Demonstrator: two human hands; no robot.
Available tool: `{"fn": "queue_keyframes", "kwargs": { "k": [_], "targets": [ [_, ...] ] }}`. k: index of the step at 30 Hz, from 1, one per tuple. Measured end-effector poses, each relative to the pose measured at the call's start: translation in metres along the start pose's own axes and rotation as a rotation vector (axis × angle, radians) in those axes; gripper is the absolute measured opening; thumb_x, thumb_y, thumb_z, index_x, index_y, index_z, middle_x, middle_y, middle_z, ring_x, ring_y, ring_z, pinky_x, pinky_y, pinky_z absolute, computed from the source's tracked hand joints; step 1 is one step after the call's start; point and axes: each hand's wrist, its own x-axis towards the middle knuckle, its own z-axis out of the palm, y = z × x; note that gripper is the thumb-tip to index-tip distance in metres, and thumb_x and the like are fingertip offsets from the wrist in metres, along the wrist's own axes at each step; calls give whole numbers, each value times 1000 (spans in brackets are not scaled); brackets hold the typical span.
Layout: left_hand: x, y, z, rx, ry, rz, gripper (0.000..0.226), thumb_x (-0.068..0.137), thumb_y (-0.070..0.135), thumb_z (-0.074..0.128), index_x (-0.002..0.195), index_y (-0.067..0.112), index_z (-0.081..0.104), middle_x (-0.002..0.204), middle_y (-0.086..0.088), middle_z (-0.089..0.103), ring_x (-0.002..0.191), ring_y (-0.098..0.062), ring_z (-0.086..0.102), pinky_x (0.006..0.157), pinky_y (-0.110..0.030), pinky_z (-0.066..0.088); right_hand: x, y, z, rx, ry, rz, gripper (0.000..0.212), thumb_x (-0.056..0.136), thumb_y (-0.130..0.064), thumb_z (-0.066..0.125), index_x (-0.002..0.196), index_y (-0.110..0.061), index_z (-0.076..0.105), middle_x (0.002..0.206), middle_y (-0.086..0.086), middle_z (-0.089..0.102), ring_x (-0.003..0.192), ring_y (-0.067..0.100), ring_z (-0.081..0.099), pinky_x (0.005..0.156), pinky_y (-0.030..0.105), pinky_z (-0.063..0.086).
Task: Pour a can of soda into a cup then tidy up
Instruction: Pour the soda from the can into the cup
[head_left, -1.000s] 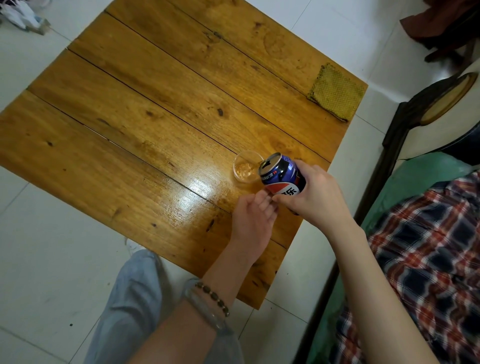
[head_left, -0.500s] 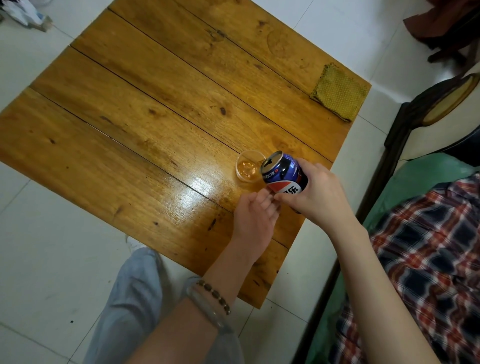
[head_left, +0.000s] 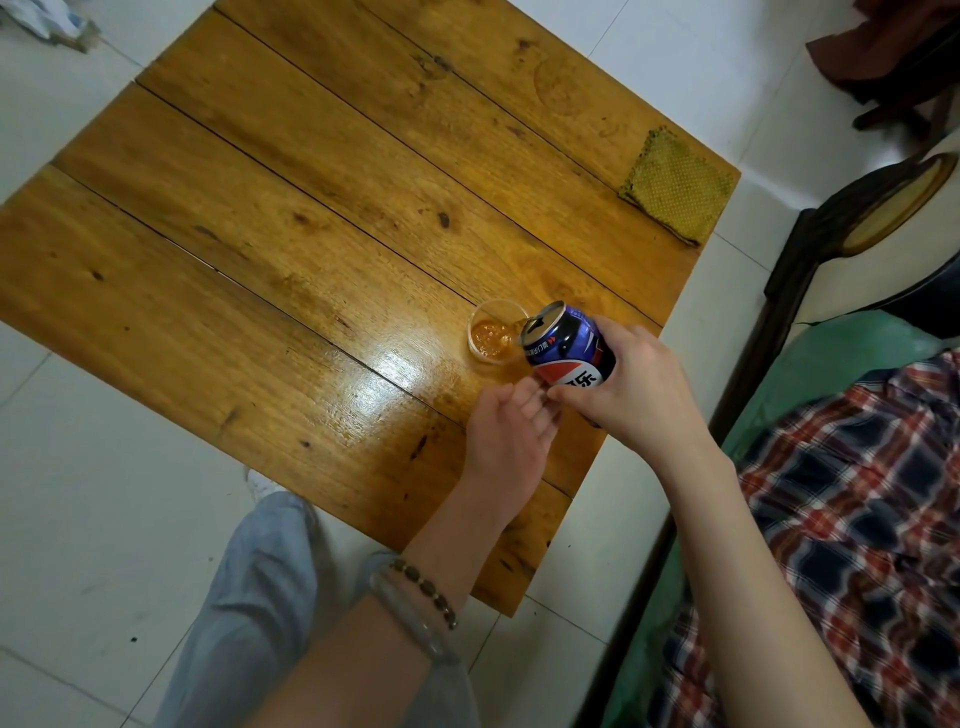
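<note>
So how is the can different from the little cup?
The can is dark blue with red and white, and you cannot see through it; the cup is clear, so the brownish, foamy soda inside shows. The can is tipped over, held up in the right hand; the cup stands upright on the table with no hand on it. The can looks bigger than the cup. Both are round with an opening on top.

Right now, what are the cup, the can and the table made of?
Cup: likely thin clear plastic; the brown soda shows through its wall. Can: metal, judging by the shiny silver top rim and glossy printed side. Table: varnished wooden planks with knots, grain and glare.
</note>
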Motion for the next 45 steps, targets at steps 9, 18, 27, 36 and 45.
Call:
{"fn": "queue_keyframes", "kwargs": {
  "k": [9, 18, 27, 36, 45],
  "targets": [
    [1, -3, -1, 21, 4, 9, 62, 80, 23, 36, 138, 2, 38, 136, -19, 51, 123, -22, 49, 100, -34, 38, 1, 2, -1, -14, 1, -8, 73, 66, -51, 75, 129, -23, 49, 103, 1, 57, 95, 18, 53, 77, 37, 52],
    [0, -6, 2, 88, 10, 11, 42, 88, 21, 31, 121, 4, 51, 127, -18, 58, 121, -22, 51, 110, -36, 29, -1, 1, -5, -24, 0, -6, 73, 68, -48, 75, 131, -22, 48, 103, 1, 56, 95, 18, 53, 77, 36, 52],
    [-1, -7, 6, 90, -14, 37, 55, 73, 23, 41, 124, 2, 47, 130, -21, 55, 123, -23, 52, 107, -35, 33, -2, 0, -12, -46, 9, -12, 74, 68, -51, 74, 131, -21, 48, 105, 2, 57, 96, 18, 52, 78, 35, 51],
    [-5, -8, 10, 122, -1, 37, 64, 72, 24, 40, 130, -3, 43, 128, -21, 56, 122, -22, 52, 108, -35, 32, -2, 0, -16, -61, 4, -27, 74, 68, -50, 73, 131, -21, 47, 104, 3, 57, 96, 20, 52, 79, 38, 51],
    [-1, -12, 11, 139, 17, 15, 49, 94, 21, 23, 133, 1, 43, 133, -19, 53, 127, -24, 48, 113, -37, 26, -1, 2, -19, -62, 10, -40, 78, 67, -50, 74, 134, -19, 46, 107, 4, 58, 98, 21, 53, 80, 40, 52]
  ]
}}
